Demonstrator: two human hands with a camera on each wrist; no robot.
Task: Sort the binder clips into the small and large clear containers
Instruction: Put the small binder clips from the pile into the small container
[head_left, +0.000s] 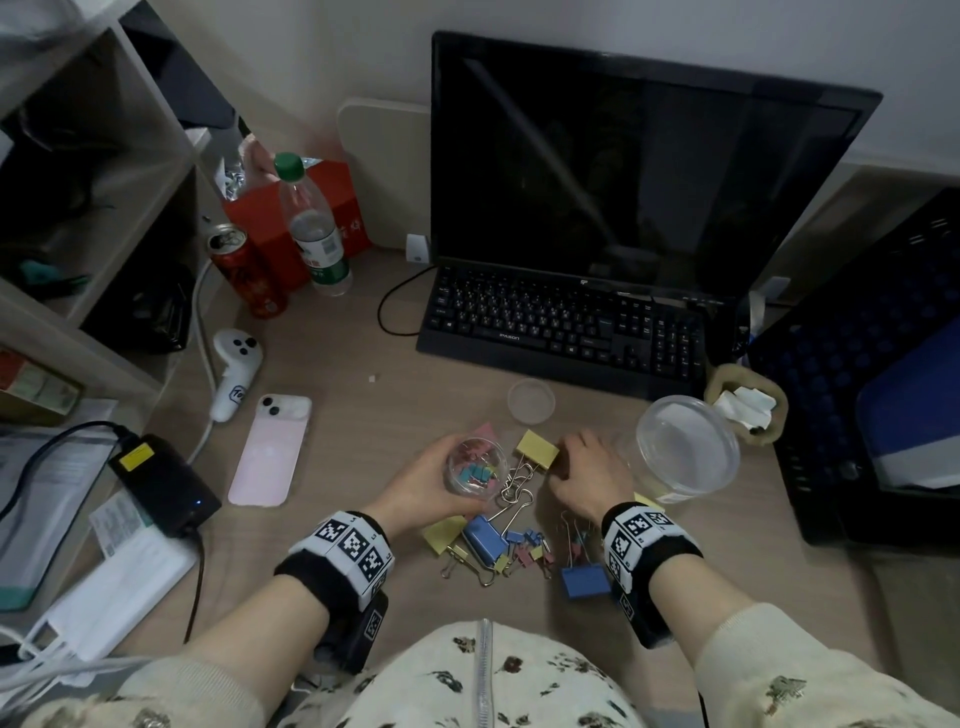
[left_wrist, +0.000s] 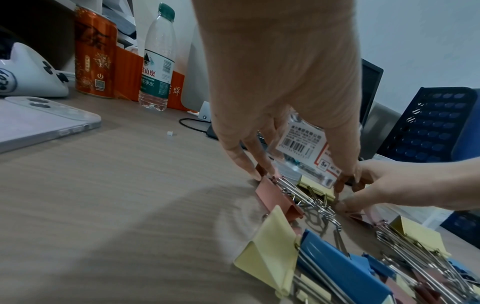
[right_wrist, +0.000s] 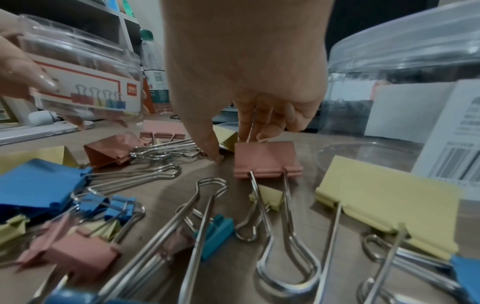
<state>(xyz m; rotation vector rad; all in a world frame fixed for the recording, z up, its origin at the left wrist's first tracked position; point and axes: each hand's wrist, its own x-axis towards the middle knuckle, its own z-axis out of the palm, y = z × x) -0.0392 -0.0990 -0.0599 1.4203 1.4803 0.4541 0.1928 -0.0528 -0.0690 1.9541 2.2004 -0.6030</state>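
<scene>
My left hand (head_left: 447, 480) grips the small clear container (head_left: 475, 467) and holds it just above the desk; several small coloured clips lie inside. A pile of binder clips (head_left: 498, 545), large and small, in blue, yellow and pink, is spread on the desk between my wrists. My right hand (right_wrist: 237, 144) reaches down over a large pink clip (right_wrist: 267, 158). Its fingertips (right_wrist: 259, 133) curl onto the clip's far edge, and the thumb tip rests on the desk just left of it. The large clear container (head_left: 685, 447) stands right beside that hand.
A small clear lid (head_left: 531, 400) lies in front of the keyboard (head_left: 561, 327). A pink phone (head_left: 270, 452) and a black power brick (head_left: 166, 483) lie to the left. A blue crate (head_left: 857, 364) stands at the right edge, and a can and bottle stand at the back left.
</scene>
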